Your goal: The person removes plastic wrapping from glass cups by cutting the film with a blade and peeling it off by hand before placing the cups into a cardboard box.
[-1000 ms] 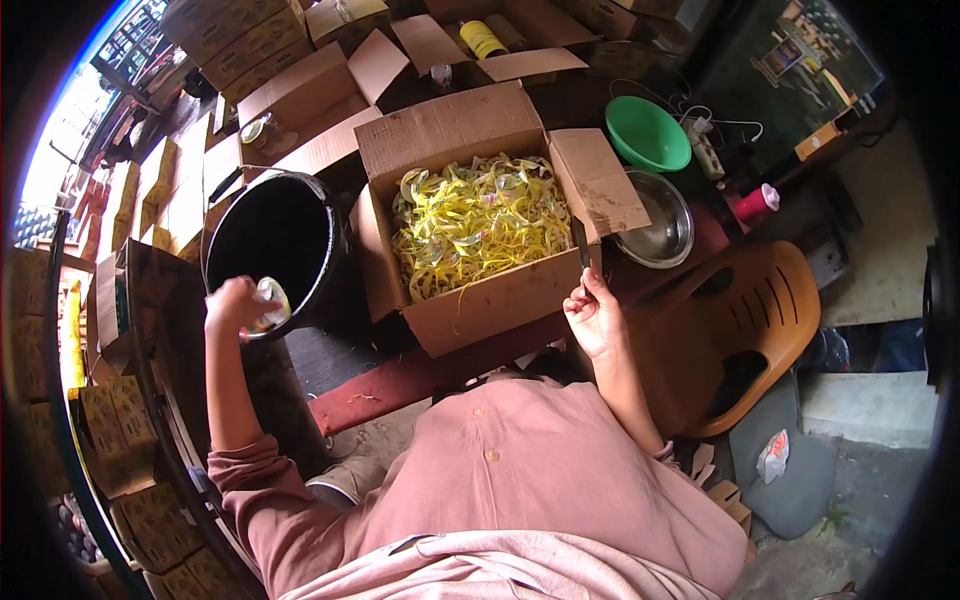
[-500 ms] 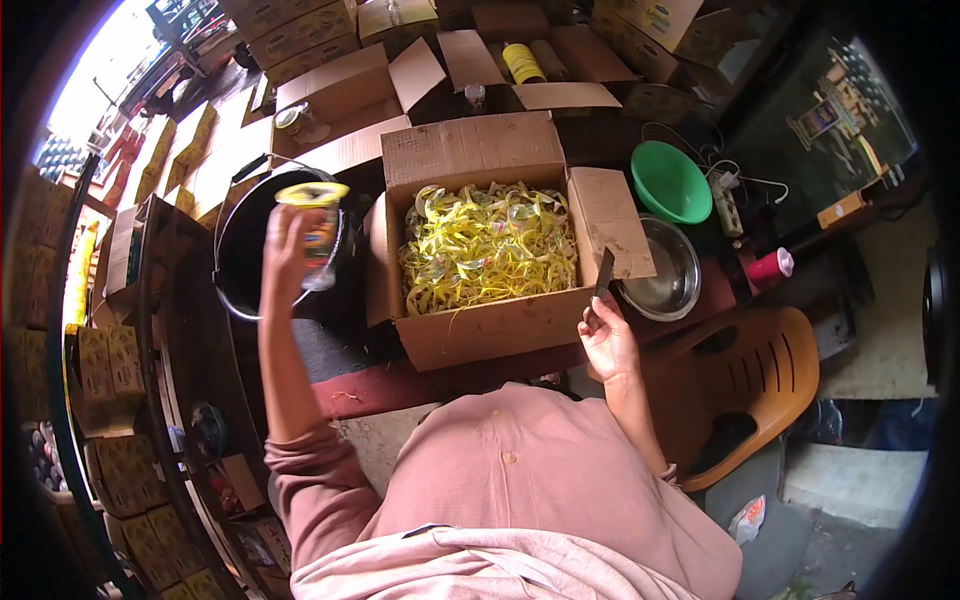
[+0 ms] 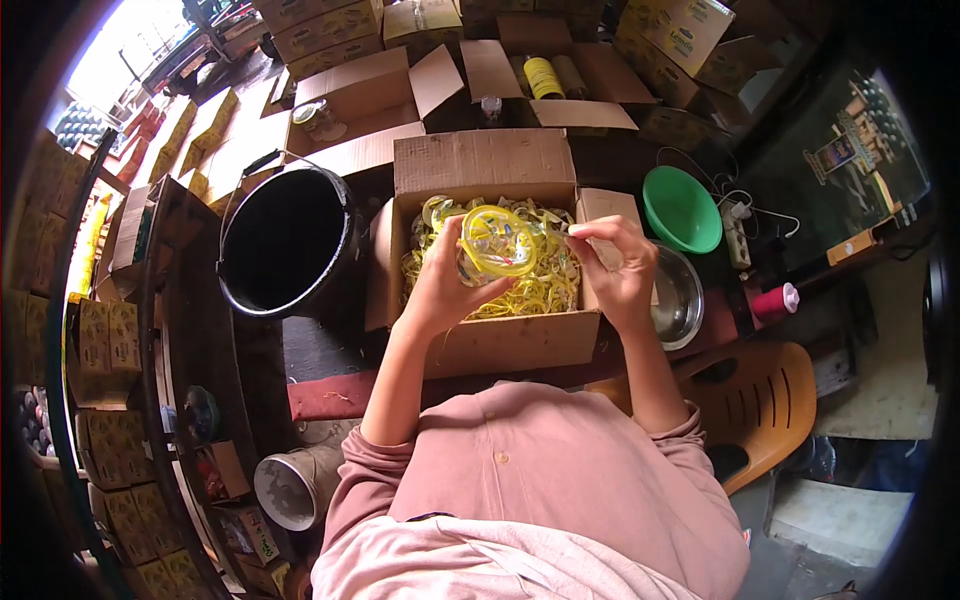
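Observation:
My left hand is wrapped around a clear plastic jar with a yellow rim, tilted so that its round end faces me. Coloured marks show through it. To the right, my right hand is closed in a pinch beside the rim. A thin blade sticks out from its fingertips toward the jar, seen nearly edge-on. Both hands are above an open cardboard box filled with tangled yellow and clear plastic strips.
A black bucket stands left of the box. At right are a green bowl, a metal bowl, a power strip and a pink thread spool. An orange chair is close by on the right; more open cartons are behind.
My left hand has brought the jar from above the bucket rightward over the box and turned its end toward me. My right hand has risen with the blade to the jar's rim.

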